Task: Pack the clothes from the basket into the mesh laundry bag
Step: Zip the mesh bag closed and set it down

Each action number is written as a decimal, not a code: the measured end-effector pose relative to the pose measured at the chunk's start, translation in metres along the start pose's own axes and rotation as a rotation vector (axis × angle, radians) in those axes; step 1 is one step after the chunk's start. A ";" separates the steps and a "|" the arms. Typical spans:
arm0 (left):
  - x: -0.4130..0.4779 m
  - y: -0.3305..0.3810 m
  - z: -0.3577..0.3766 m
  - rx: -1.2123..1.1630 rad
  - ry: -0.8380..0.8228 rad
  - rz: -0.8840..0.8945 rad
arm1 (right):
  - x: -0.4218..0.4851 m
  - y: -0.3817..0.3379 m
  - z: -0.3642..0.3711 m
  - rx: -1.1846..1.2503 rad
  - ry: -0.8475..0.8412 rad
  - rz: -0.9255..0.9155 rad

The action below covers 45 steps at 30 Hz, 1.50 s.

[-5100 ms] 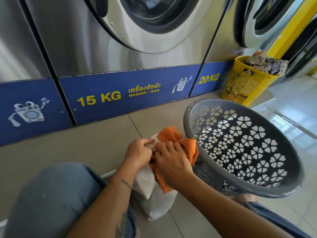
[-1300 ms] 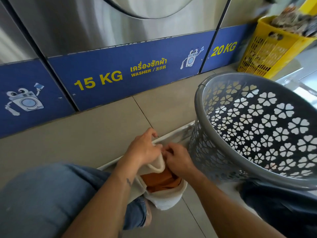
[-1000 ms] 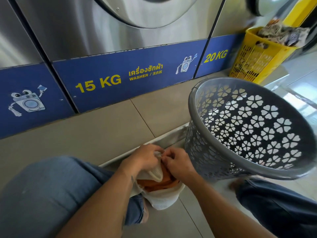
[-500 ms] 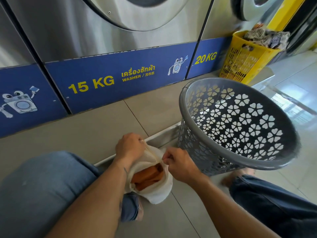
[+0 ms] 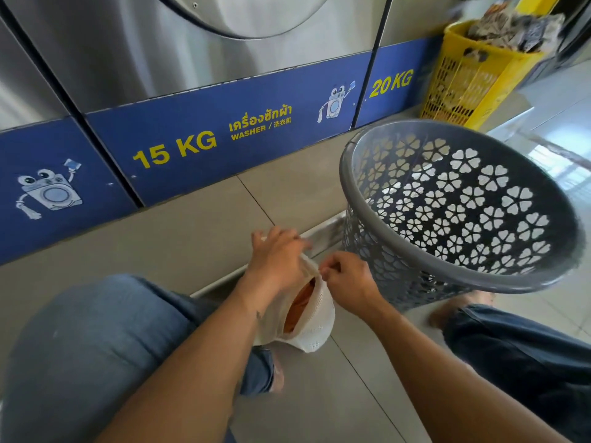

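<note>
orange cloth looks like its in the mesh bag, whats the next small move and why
Probably draw the opening shut. The orange cloth sits inside the white mesh bag, showing only through a narrow gap. The left hand grips the bag's top edge and the right hand pinches something small at the opening, likely a zipper pull. The grey basket shows no clothes.

**Colours on the laundry floor**

A white mesh bag [image 5: 315, 318] is seen, orange cloth [image 5: 300, 303] inside. The basket [image 5: 447, 263] is grey, pierced with flower cut-outs. A yellow basket [image 5: 470, 87] is spotted behind. Yellow lettering is carried on the blue panel [image 5: 224, 145]. Jeans [image 5: 96, 340] are blue.
</note>
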<state>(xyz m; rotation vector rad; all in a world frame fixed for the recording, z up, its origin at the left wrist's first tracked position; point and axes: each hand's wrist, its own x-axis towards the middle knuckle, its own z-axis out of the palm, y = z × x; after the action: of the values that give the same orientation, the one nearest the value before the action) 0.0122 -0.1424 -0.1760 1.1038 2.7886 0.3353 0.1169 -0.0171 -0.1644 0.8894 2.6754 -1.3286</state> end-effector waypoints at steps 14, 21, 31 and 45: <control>0.007 -0.018 0.023 -0.336 0.032 -0.237 | -0.009 0.023 0.023 -0.181 -0.175 -0.039; 0.005 -0.009 0.020 -0.259 0.048 -0.197 | -0.026 0.027 0.018 -0.031 -0.200 0.017; -0.015 0.010 -0.012 -0.438 -0.297 -0.206 | -0.034 0.020 0.001 0.218 -0.103 0.104; -0.018 0.010 0.003 -0.728 -0.274 -0.336 | -0.029 0.006 0.005 0.260 -0.027 0.105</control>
<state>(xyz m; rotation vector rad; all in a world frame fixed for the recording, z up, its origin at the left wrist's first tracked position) 0.0320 -0.1471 -0.1755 0.4597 2.2353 0.9646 0.1427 -0.0320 -0.1641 1.0100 2.4340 -1.6757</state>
